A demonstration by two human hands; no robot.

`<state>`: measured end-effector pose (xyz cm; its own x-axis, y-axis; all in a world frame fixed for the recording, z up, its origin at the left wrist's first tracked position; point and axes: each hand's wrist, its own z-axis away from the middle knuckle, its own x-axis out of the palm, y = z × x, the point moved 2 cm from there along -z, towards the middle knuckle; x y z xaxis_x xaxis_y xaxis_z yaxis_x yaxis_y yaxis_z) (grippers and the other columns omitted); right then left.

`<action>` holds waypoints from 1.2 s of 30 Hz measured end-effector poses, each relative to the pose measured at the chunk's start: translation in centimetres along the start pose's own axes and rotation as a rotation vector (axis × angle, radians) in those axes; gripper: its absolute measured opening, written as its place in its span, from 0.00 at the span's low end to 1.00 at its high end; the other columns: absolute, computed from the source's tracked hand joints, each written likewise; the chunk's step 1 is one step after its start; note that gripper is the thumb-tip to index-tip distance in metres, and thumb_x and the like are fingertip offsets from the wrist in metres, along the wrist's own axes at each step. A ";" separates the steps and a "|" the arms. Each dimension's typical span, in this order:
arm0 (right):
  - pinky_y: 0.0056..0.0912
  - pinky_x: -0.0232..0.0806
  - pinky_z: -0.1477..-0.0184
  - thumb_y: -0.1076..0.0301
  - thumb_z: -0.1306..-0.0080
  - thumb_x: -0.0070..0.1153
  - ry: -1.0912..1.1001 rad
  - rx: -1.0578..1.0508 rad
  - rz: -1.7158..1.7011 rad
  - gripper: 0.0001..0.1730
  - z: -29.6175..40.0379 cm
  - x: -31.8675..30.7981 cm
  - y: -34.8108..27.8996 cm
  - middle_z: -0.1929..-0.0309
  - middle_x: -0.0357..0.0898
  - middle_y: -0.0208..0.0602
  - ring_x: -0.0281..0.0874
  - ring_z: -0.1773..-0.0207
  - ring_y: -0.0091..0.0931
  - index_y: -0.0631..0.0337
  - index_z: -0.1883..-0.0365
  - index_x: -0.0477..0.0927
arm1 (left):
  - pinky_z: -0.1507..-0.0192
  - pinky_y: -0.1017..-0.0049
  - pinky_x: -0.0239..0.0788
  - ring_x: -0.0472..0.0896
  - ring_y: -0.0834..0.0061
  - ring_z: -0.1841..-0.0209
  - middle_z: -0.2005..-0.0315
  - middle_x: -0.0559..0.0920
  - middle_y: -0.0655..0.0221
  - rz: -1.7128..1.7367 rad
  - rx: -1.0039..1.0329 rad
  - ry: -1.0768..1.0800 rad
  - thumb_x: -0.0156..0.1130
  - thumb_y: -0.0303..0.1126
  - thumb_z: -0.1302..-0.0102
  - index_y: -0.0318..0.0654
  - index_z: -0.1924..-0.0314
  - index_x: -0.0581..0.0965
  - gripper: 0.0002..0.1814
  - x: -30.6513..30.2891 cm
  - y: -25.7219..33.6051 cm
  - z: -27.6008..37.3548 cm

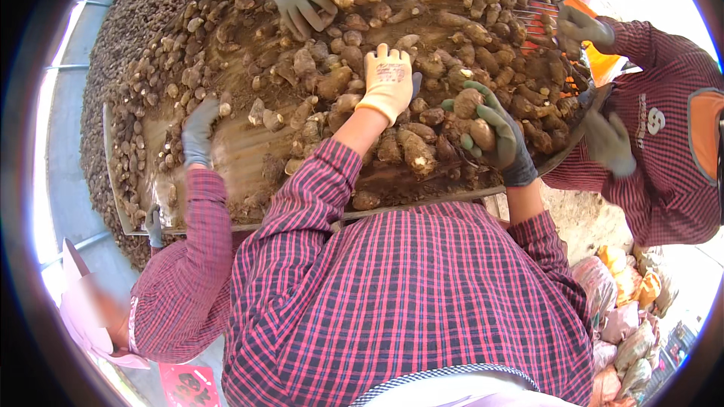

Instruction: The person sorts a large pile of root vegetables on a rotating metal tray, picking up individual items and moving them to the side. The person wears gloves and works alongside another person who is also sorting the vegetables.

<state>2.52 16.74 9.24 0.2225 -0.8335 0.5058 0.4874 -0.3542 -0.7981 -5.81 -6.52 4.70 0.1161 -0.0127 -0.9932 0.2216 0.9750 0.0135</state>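
My right hand (500, 135), in a grey-green glove, holds a round, brown, taro-like corm (468, 103) and a smaller corm (482, 134) over the pile at the table's near right side. My left hand (389, 82) wears a cream glove with printing on its back. It rests palm down among the corms in the middle, fingers bent; what lies under the palm is hidden. Between the two hands, a larger corm (417, 152) with a pale cut end lies near the front edge. More corms (334, 82) lie just left of my left hand.
A soil-strewn wooden sorting table (243, 147) has a raised rim. Co-workers' gloved hands reach in from the left (201, 133), far side (300, 0) and right (611, 141). A metal grate (531, 14) lies far right. A heap of small corms (147, 5) rises left. Filled sacks (628, 345) stand lower right.
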 end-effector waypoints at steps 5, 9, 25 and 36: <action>0.22 0.78 0.70 0.59 0.17 0.53 0.073 -0.040 -0.143 0.26 4.0 -0.8 1.3 0.32 0.81 0.46 0.87 0.65 0.25 0.54 0.25 0.69 | 0.34 0.51 0.66 0.80 0.50 0.39 0.47 0.87 0.49 0.027 -0.031 0.011 0.61 0.38 0.26 0.32 0.40 0.79 0.21 1.6 -0.2 -2.8; 0.30 0.82 0.54 0.65 0.20 0.60 0.206 -0.154 0.024 0.19 5.0 -2.0 2.7 0.37 0.82 0.38 0.87 0.53 0.26 0.57 0.34 0.77 | 0.42 0.55 0.77 0.88 0.56 0.50 0.52 0.88 0.47 0.514 -0.038 0.148 0.72 0.40 0.29 0.33 0.36 0.74 0.28 0.3 -0.7 -0.9; 0.42 0.83 0.50 0.41 0.46 0.83 0.453 -0.460 1.322 0.36 8.7 2.5 1.6 0.42 0.79 0.39 0.88 0.48 0.38 0.52 0.45 0.88 | 0.63 0.74 0.74 0.79 0.80 0.66 0.70 0.81 0.66 1.209 0.182 -0.008 0.54 0.28 0.17 0.36 0.48 0.75 0.05 -5.8 9.8 9.0; 0.39 0.78 0.37 0.68 0.36 0.74 0.777 -0.096 1.037 0.19 28.4 -7.1 5.1 0.42 0.81 0.41 0.83 0.39 0.35 0.62 0.47 0.86 | 0.56 0.73 0.82 0.84 0.75 0.58 0.54 0.86 0.62 1.242 0.341 -0.103 0.61 0.31 0.19 0.37 0.32 0.76 0.19 -3.7 10.7 6.9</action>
<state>27.38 32.89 10.89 -0.1036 -0.7502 -0.6530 0.3150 0.5980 -0.7370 2.82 2.45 9.30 0.4916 0.8242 -0.2811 0.1452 0.2407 0.9597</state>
